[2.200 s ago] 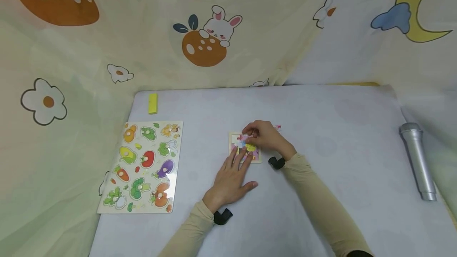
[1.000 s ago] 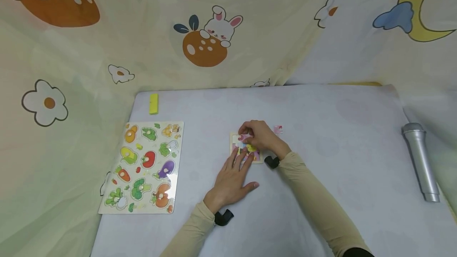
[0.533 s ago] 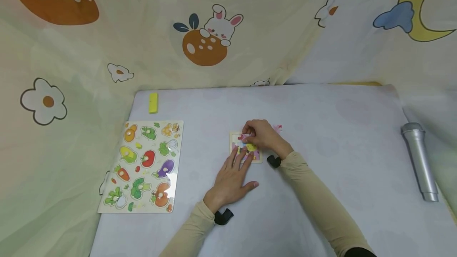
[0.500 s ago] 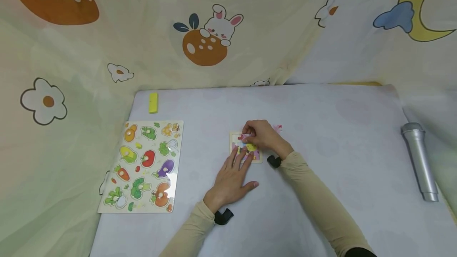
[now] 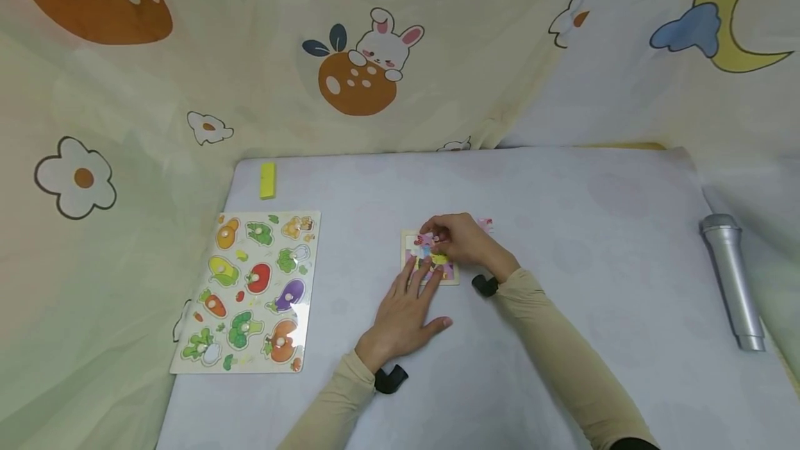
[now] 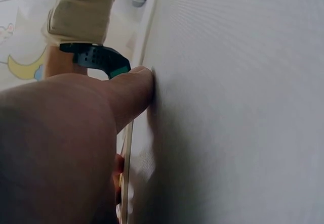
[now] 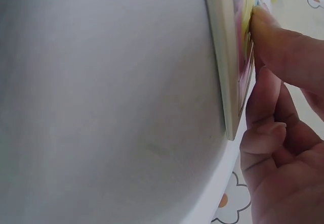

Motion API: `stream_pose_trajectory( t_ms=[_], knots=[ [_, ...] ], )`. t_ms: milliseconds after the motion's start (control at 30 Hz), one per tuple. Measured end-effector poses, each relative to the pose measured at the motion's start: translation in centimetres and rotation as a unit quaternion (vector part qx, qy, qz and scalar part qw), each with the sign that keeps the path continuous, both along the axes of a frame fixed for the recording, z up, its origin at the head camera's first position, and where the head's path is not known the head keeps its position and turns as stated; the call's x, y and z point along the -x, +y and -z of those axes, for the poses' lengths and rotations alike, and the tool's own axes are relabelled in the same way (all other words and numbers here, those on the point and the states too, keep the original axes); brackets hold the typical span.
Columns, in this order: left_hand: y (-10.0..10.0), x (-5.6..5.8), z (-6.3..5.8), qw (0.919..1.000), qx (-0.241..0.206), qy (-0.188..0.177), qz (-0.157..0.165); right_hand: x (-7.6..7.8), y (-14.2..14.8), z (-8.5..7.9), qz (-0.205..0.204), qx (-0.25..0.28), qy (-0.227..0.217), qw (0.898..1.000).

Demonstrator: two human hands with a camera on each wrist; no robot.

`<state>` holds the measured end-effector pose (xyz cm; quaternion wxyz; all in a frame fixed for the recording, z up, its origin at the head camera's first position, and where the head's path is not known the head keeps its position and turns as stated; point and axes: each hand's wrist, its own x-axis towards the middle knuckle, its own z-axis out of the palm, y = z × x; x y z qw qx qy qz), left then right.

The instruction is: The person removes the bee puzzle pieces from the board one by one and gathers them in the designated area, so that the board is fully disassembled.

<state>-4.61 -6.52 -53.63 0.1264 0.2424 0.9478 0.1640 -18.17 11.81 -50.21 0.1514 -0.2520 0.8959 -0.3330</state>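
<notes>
1. The small puzzle tray (image 5: 403, 248) lay flat on the table (image 5: 581, 214); it seemed light, stiff and apt to slide, best held by its rim;
2. the left hand (image 5: 403, 314) rested on its near part, fingers spread apart;
3. the right hand (image 5: 461, 237) pinched a pink piece (image 5: 428, 239) over its far part; probably thin, best taken by its edges;
4. a loose piece (image 5: 486, 225) lay just beyond.

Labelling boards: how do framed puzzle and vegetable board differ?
Size: the vegetable board is far larger than the framed puzzle.
Contact: left hand and right hand touch the framed puzzle, neither the vegetable board.
Look: separate vegetables on the vegetable board, pink and yellow on the framed puzzle.
Both lie on the table.
</notes>
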Motion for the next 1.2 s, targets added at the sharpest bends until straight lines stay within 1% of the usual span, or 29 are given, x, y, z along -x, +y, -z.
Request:
stream_pose_trajectory(
  t_ms=[167,333,433,533,600,767,900,1033,1200],
  knots=[
    [0.0,0.0,0.0,1.0000,0.001,-0.002,-0.001,0.0,0.3,0.1,-0.006,0.007,0.013,1.000],
    [0.0,0.0,0.0,1.0000,0.000,0.003,0.000,0.0,1.9,0.3,0.013,0.030,0.016,0.999],
    [0.1,0.0,0.0,1.0000,0.000,0.006,0.001,0.0,3.5,0.4,0.035,0.048,0.014,0.998],
    [0.1,0.1,0.0,1.0000,-0.008,0.006,0.000,0.1,5.7,0.4,0.059,0.055,0.013,0.997],
    [0.1,0.1,0.1,0.9999,-0.014,0.003,0.000,0.2,7.3,0.3,0.073,0.054,0.015,0.996],
    [0.0,-0.1,0.2,0.9996,-0.028,0.010,-0.003,0.3,11.4,0.0,0.103,0.047,0.030,0.993],
    [0.1,-0.2,0.2,0.9993,-0.034,0.014,-0.005,0.4,14.1,0.0,0.124,0.036,0.035,0.991],
    [0.1,-0.2,0.0,0.9994,-0.032,0.015,-0.004,0.3,15.6,0.2,0.138,0.029,0.022,0.990],
    [0.1,-0.2,-0.1,0.9994,-0.034,0.010,-0.001,0.4,16.4,0.7,0.143,0.016,0.003,0.990]
  ],
)
